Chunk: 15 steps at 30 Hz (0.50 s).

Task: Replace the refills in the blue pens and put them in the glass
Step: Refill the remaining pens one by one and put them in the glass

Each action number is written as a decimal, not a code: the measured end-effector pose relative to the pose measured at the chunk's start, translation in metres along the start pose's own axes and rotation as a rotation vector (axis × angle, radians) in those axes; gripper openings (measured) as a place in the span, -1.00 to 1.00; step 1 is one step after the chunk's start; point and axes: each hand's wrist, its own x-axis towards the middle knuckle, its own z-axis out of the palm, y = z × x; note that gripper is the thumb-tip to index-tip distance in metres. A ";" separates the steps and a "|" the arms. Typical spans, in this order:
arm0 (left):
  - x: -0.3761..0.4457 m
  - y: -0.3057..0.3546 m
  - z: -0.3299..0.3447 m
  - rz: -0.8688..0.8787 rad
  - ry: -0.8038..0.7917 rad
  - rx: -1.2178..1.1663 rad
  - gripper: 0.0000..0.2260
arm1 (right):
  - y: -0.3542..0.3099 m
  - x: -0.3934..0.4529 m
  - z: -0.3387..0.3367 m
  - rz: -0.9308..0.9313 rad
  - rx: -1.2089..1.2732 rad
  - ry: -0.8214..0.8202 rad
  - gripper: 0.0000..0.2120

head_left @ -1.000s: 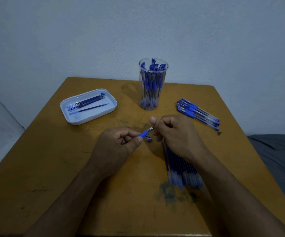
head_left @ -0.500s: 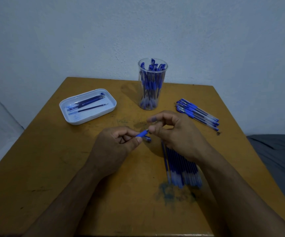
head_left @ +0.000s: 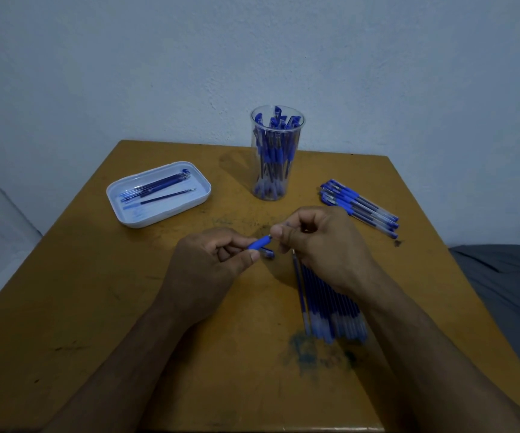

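My left hand [head_left: 208, 264] grips a blue pen [head_left: 259, 242] by its rubber grip, the tip end pointing up and right. My right hand [head_left: 321, 245] pinches the pen's tip end between thumb and fingers. A small blue cap [head_left: 267, 254] lies on the table just below the pen. A clear glass [head_left: 276, 157] holding several blue pens stands at the back centre. Several capped blue pens [head_left: 358, 207] lie at the right. A row of blue refills [head_left: 327, 307] lies under my right wrist.
A white tray [head_left: 158, 210] with several used refills sits at the back left of the brown wooden table [head_left: 96, 307]. Blue ink stains [head_left: 311, 354] mark the table near the front. A grey cloth [head_left: 514, 289] lies beyond the table's right edge.
My right hand's fingers have shifted around the pen's tip end, turning slightly. The left hand has held the pen nearly still.
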 end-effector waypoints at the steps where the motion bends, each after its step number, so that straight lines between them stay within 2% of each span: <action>1: 0.000 0.000 0.001 0.024 0.011 0.025 -0.85 | 0.002 0.001 0.002 0.014 0.026 0.021 -0.81; 4: 0.000 0.000 0.001 0.071 0.036 0.100 -0.85 | 0.005 0.001 0.008 0.083 0.139 0.057 -0.79; 7: 0.000 0.001 0.000 0.020 0.064 0.083 -0.87 | 0.001 0.000 0.011 0.085 0.137 0.027 -0.81; 8: 0.001 0.001 -0.001 -0.021 0.086 0.061 -0.89 | 0.000 0.000 0.011 0.064 0.044 0.021 -0.75; 10: 0.003 -0.001 -0.002 -0.105 0.154 0.026 -0.90 | 0.000 0.002 0.013 0.002 -0.328 0.022 -0.64; 12: 0.004 -0.004 -0.003 -0.154 0.215 0.025 -0.89 | -0.001 0.002 0.021 -0.015 -0.702 -0.050 -0.69; 15: 0.006 -0.007 -0.004 -0.193 0.262 -0.017 -0.88 | 0.004 0.000 0.036 0.049 -0.862 -0.122 -0.71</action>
